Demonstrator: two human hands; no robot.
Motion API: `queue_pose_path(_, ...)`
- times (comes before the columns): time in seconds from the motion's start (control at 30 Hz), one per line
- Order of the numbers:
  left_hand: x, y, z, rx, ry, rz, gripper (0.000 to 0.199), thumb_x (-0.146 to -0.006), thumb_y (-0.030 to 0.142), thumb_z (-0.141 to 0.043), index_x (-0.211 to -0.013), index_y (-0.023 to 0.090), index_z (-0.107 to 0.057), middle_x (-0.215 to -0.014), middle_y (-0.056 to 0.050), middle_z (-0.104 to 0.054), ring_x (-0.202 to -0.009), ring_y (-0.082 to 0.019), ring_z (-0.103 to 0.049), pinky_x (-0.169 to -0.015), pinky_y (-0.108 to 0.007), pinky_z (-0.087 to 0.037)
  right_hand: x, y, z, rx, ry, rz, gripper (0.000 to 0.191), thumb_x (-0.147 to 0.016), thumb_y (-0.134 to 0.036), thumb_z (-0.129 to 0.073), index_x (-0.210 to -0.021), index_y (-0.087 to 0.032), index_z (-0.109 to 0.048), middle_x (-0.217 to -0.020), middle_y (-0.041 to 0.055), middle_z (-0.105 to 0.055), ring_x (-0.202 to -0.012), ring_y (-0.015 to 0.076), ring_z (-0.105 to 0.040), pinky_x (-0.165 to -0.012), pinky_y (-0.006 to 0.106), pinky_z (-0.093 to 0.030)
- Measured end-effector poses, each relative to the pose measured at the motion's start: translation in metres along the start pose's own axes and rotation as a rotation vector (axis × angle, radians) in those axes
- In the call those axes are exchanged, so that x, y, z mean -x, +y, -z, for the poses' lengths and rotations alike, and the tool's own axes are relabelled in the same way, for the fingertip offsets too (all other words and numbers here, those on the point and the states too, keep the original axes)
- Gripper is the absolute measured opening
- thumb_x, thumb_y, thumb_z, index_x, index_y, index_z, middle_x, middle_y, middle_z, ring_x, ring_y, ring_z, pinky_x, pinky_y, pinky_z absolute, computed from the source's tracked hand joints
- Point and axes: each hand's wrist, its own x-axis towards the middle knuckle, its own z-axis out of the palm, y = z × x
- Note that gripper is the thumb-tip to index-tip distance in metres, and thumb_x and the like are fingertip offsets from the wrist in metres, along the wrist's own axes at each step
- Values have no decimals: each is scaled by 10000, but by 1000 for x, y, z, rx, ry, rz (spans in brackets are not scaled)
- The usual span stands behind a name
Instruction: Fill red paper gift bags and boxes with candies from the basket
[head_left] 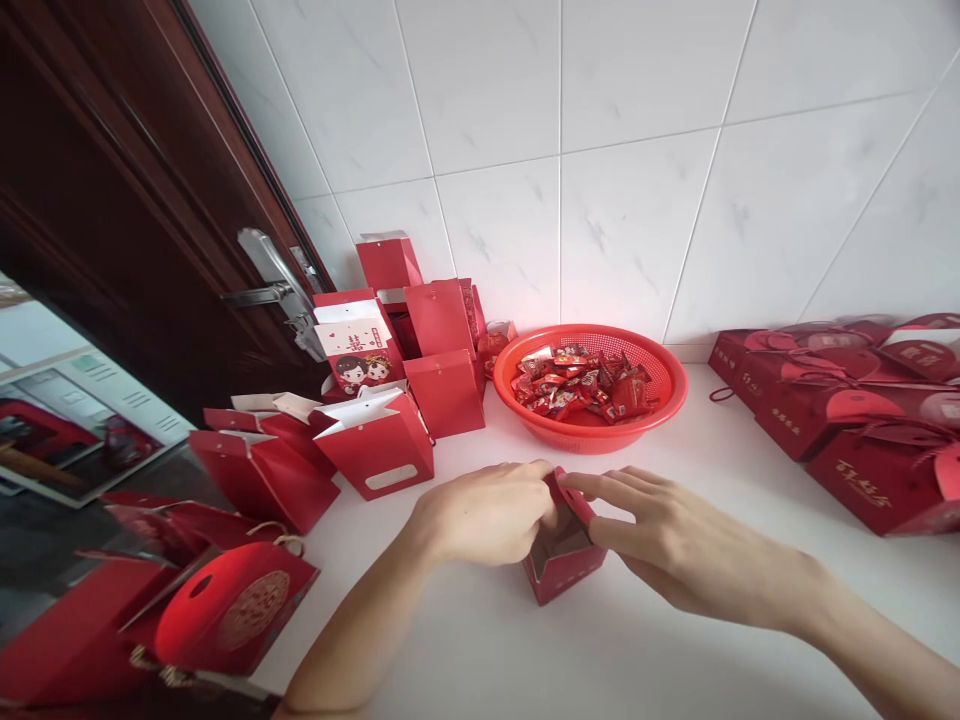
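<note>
At the lower left of the frame lies a red box with a rounded flap (217, 605), and beyond it, toward the upper middle, stand more red paper boxes (380, 445). My left hand (480, 518) comes in from the lower left, fingers curled nearly closed, pinching the upper left edge of a small red box (568, 575). That box sits just below the frame's center on the white counter (480, 655), open top between my two sets of fingers, its lower front clear of them. Above it rests a red basket (592, 440) of wrapped sweets (577, 385). My right hand (679, 545) has loosely bent fingers touching the box's upper right flap; I cannot tell whether they grip it. Dark red gift boxes (847, 480) fill the right edge.
</note>
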Motion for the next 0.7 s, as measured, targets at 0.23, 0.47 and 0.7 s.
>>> queue_pose_path(0.23,-6,-9,4,41,20,9,276,-927,185,-461,-1099,206,-676,-1183,-82,-664,-1062,-239,-652,-833,-315,-485,1,0,-8,86,66,5,317,-926,15,-405,-850,-190,-635,-1187,128,-678,-831,197,-657,-718,351,-532)
queue_pose_path(0.47,-13,-35,18,69,20,2,580,-770,300,-696,-1325,226,-545,-1272,-77,-633,-1197,-284,-582,-888,-315,-464,-2,-2,-10,-89,52,-92,367,-1023,-440,-478,-866,-186,-692,-1111,139,-679,-778,205,-643,-704,358,-531)
queue_pose_path(0.7,-27,-42,19,175,-6,-143,558,-654,355,-811,-1164,231,-620,-1082,-27,-651,-1030,-258,-628,-795,-296,-476,-3,1,0,-314,-121,-288,276,-1008,-430,-518,-1048,-276,-744,-1258,84,-646,-808,184,-683,-750,323,-528)
